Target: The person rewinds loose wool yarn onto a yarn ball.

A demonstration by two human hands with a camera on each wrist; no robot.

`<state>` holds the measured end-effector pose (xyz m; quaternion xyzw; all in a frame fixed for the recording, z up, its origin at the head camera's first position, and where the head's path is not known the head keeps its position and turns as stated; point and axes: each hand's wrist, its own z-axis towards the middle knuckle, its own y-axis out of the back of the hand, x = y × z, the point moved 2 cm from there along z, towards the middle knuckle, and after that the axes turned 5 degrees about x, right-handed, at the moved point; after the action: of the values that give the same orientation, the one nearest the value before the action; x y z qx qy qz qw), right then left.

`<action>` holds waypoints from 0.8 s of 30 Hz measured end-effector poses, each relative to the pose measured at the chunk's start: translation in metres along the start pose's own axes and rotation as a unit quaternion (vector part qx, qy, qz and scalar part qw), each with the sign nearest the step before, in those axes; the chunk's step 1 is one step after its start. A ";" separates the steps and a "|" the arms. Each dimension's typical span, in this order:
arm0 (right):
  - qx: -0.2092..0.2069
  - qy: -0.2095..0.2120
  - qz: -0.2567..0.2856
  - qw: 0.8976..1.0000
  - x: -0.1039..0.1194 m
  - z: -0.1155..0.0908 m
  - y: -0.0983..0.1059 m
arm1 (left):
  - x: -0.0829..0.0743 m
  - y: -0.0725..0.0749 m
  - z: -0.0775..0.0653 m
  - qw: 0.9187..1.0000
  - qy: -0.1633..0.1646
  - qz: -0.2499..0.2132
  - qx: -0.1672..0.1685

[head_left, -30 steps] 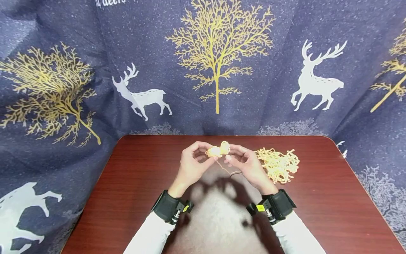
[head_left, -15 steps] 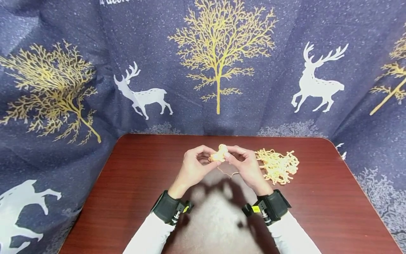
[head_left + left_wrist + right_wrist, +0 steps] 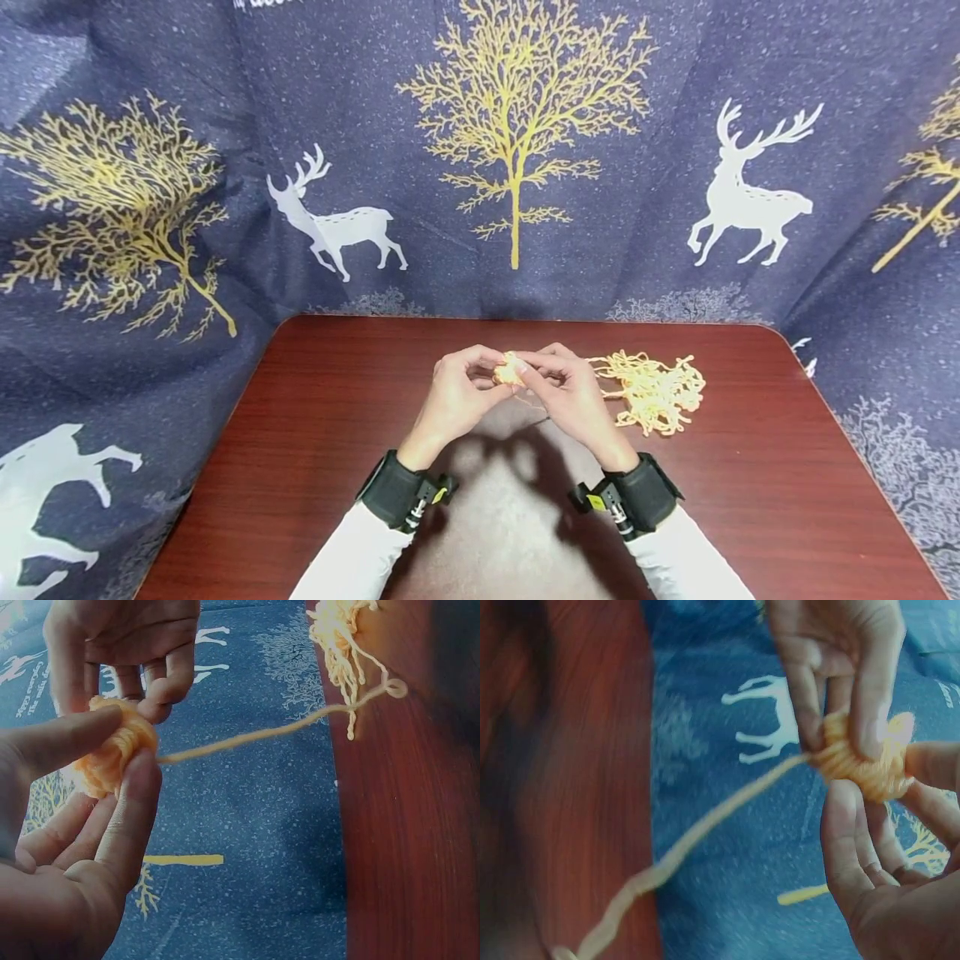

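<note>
In the head view, you are holding a small, rounded ball of pale yellow yarn (image 3: pixel 507 372) at the centre of the frame, above the reddish-brown wooden worktop (image 3: pixel 315 433). Your left hand (image 3: pixel 459 396) and right hand (image 3: pixel 572 398) are both curling in and pinching the ball. A tangled heap of pale yellow yarn (image 3: pixel 662 390) is lying right of centre, and a dark blue cloth with white deer and gold trees (image 3: pixel 600 50) is hanging behind.

In the left wrist view, your left thumb and fingers are gripping the ball at left, your right hand is reaching in from the top, and a single yellow yarn strand (image 3: pixel 255 736) is stretching toward the heap at the top.

In the right wrist view, both hands are meeting at the ball, right of centre, and the strand is slanting down to the lower left.
</note>
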<state>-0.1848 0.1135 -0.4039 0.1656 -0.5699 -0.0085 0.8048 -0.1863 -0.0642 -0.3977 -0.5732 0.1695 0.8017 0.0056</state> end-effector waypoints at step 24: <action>-0.044 -0.040 0.262 0.963 -0.005 -0.001 -0.002 | -0.003 0.004 -0.001 0.999 -0.045 -0.028 0.014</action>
<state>-0.1857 0.1132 -0.4092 -0.0258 -0.6244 0.1714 0.7617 -0.1857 -0.0677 -0.3943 -0.5413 0.1645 0.8234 0.0436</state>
